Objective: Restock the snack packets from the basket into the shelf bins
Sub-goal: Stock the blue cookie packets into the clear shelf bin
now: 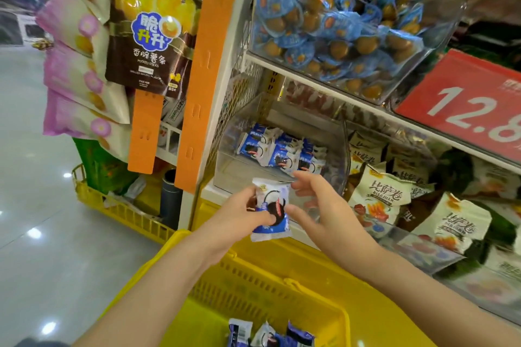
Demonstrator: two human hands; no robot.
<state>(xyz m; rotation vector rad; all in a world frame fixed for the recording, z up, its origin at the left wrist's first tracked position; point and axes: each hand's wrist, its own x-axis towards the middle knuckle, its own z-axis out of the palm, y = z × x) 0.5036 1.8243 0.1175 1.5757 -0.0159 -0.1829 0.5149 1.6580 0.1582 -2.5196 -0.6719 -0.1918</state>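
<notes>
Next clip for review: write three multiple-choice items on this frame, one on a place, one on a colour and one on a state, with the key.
1. Where do the stocked blue-and-white packets lie?
A) in the low clear bin
B) in the top bin
C) on the floor

2. What colour is the basket at the bottom of the view?
A) red
B) yellow
C) green

3. What is the left hand doing?
A) hanging idle
B) pressing the price sign
C) gripping a blue-and-white snack packet

Key:
1 A: the packets sit behind the bin's clear front wall.
2 B: its rim and slatted walls are yellow.
3 C: its thumb lies across the packet's front, and the packet is raised above the basket.
</notes>
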